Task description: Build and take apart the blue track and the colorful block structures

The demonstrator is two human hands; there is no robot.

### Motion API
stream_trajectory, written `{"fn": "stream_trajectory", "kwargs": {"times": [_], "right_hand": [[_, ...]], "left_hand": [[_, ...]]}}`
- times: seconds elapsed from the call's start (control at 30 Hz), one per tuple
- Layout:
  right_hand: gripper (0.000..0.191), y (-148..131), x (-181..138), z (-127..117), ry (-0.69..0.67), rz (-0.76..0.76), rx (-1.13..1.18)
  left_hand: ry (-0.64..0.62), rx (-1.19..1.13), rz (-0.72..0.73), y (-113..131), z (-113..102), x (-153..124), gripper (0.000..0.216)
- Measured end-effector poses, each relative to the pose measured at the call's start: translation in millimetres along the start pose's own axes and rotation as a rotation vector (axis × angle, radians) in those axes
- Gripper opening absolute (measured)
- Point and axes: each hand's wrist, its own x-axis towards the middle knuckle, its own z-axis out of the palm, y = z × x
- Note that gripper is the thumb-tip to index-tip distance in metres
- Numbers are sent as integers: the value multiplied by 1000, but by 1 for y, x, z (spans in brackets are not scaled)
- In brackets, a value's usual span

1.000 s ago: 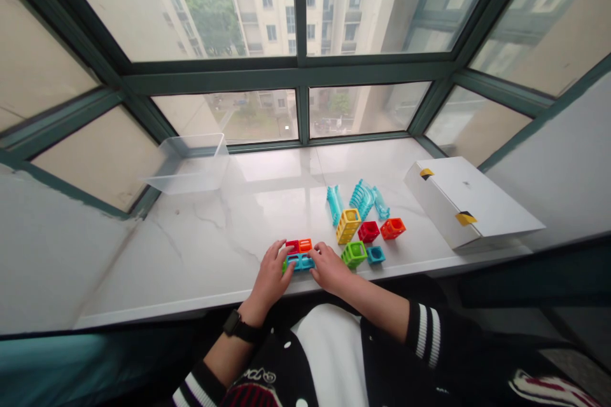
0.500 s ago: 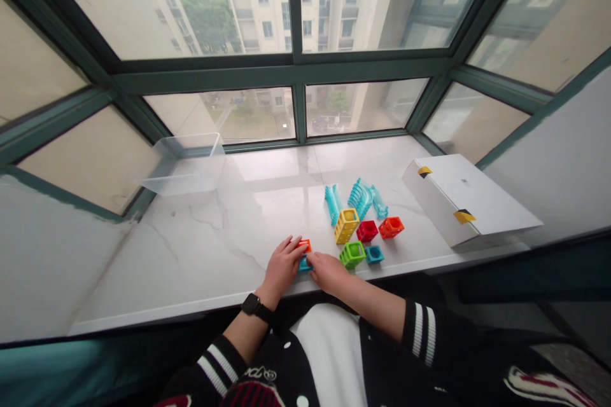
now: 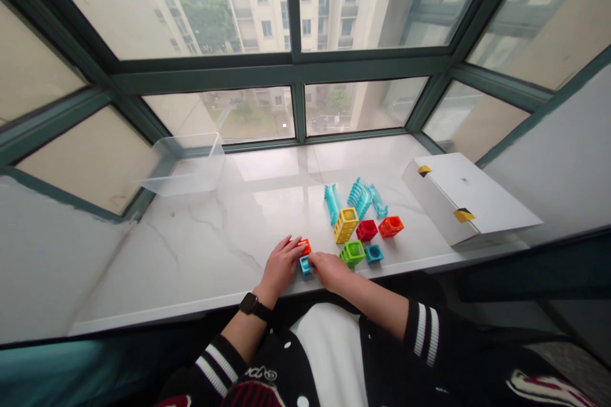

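Note:
My left hand [image 3: 279, 265] has its fingers over an orange toy block [image 3: 305, 246] near the sill's front edge. Just below it, a blue toy block [image 3: 305, 267] is pinched by my right hand [image 3: 330, 271]. The two blocks lie close together; whether they are joined is partly hidden by fingers. To the right of my right hand stand a green block [image 3: 352, 254] and a small blue block [image 3: 375, 254]. Behind these are a tall yellow block [image 3: 346, 225], a red block [image 3: 366, 230] and another orange block [image 3: 391, 226].
Clear blue track-like pieces [image 3: 361, 198] lie behind the blocks. A clear plastic bin [image 3: 191, 168] stands at the back left of the marble-patterned sill [image 3: 205, 254]. On the right is a white box [image 3: 472, 197] with yellow-black tabs. Windows enclose the sill.
The blue block under my right hand has shifted slightly toward me and turned, showing more of its opening. My left hand stays on the orange block.

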Motion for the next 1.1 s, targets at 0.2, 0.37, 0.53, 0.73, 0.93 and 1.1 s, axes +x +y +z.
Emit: {"fn": "stream_trajectory", "kwargs": {"times": [0.2, 0.37, 0.53, 0.73, 0.93, 1.1], "right_hand": [[7, -6, -16, -14, 50, -36, 131], [3, -13, -38, -46, 247, -134, 524], [25, -17, -48, -61, 398, -263, 1009], [29, -20, -46, -61, 416, -330, 1038], [27, -16, -52, -65, 568, -299, 853], [66, -16, -58, -76, 647, -408, 691]], "left_hand": [[8, -15, -38, 3, -1, 1, 47], [57, -84, -133, 12, -14, 4, 41], [239, -504, -89, 41, -51, 8, 44], [254, -679, -75, 85, -81, 13, 52], [312, -644, -99, 98, -87, 19, 34], [368, -566, -43, 102, -92, 22, 32]]}}
